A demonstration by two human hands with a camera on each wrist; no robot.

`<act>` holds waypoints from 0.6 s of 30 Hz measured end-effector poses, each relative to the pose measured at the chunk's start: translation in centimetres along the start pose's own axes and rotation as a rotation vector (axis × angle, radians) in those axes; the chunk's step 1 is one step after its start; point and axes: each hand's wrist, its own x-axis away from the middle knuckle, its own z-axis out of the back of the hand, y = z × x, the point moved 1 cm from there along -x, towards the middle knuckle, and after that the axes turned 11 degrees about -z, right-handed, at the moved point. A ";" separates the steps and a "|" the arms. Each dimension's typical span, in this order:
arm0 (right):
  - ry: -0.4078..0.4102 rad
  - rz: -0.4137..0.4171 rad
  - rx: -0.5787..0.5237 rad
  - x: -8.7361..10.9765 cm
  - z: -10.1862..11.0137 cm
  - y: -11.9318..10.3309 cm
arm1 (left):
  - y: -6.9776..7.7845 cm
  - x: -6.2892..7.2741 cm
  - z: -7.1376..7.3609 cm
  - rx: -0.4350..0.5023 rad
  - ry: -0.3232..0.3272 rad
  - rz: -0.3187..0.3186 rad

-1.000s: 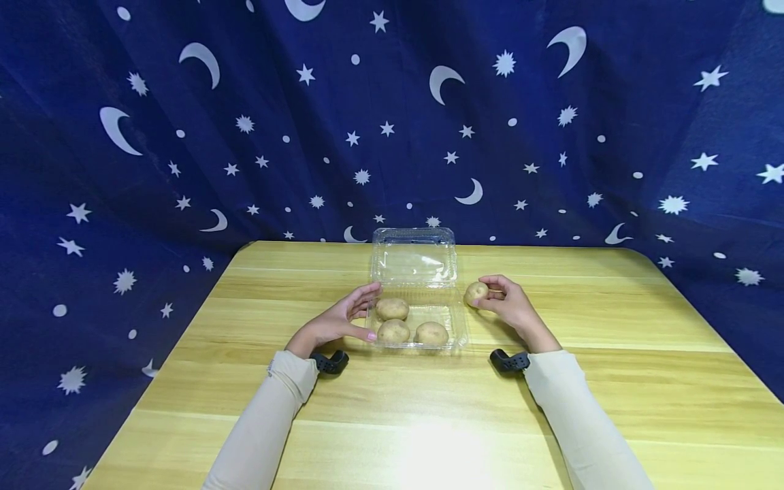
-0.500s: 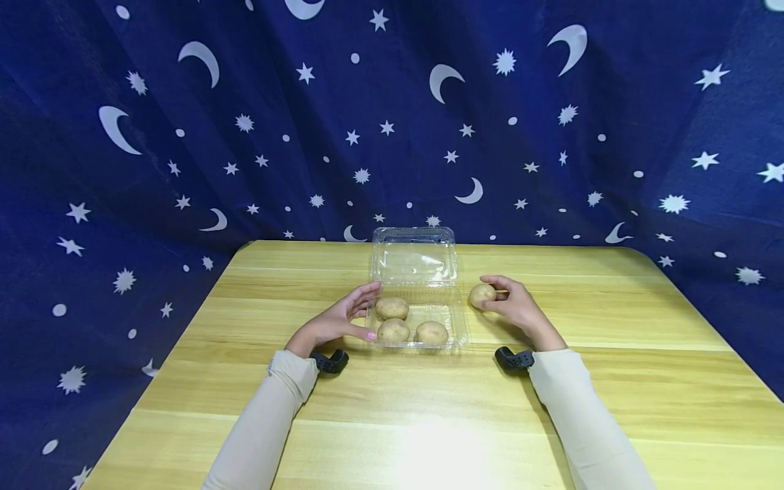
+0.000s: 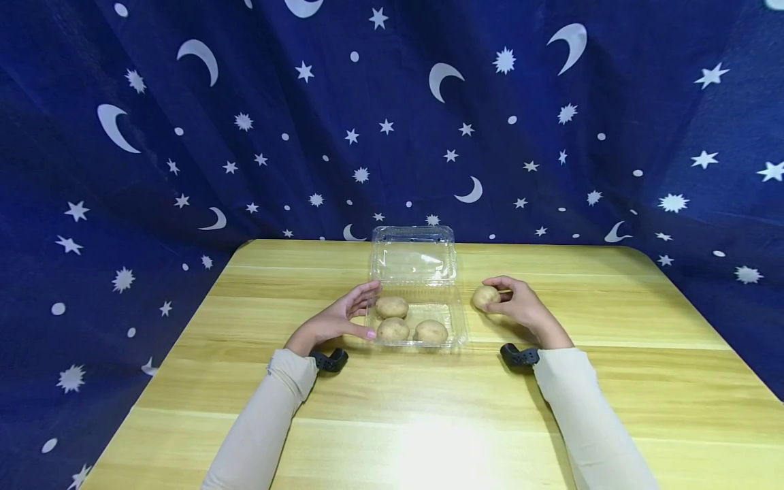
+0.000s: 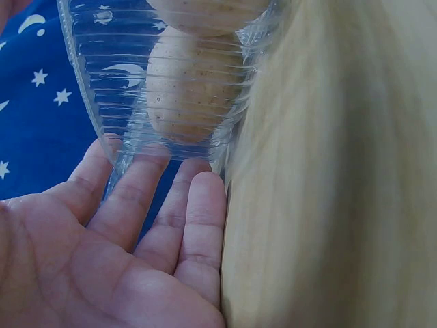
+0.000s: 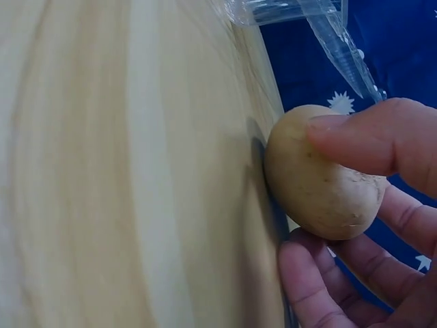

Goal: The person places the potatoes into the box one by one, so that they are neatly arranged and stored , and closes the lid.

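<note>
A transparent, hinged plastic container point(image 3: 456, 320) sits on the table with its lid point(image 3: 413, 262) raised at the back. Inside are three potatoes: one back left point(image 3: 392, 307), one front left point(image 3: 393, 329) and one front right point(image 3: 431, 332). My left hand point(image 3: 337, 320) spans the container's left side, thumb by the front corner; in the left wrist view its nearly straight fingers point(image 4: 130, 205) touch the ribbed wall. To the right of the container, my right hand point(image 3: 520, 306) holds another potato point(image 5: 321, 171) between thumb and fingers, low over the tabletop.
The wooden table point(image 3: 343, 422) reaches back to a dark blue curtain point(image 3: 392, 88) patterned with white moons and stars. Each wrist wears a black camera mount, left point(image 3: 331, 361) and right point(image 3: 517, 355).
My right hand has moved slightly right with its potato, widening the gap to the container. The left hand, the container and the potatoes inside have stayed put.
</note>
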 end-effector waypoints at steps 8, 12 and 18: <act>0.016 0.015 0.032 0.3 0.2 -0.1 | -0.1 0.1 0.0 0.010 -0.004 -0.017; 0.023 0.013 0.039 0.3 0.3 -0.2 | 0.0 0.1 0.0 0.010 -0.001 -0.015; 0.035 0.028 0.034 0.4 0.5 -0.6 | -0.1 0.1 0.0 0.006 -0.001 -0.008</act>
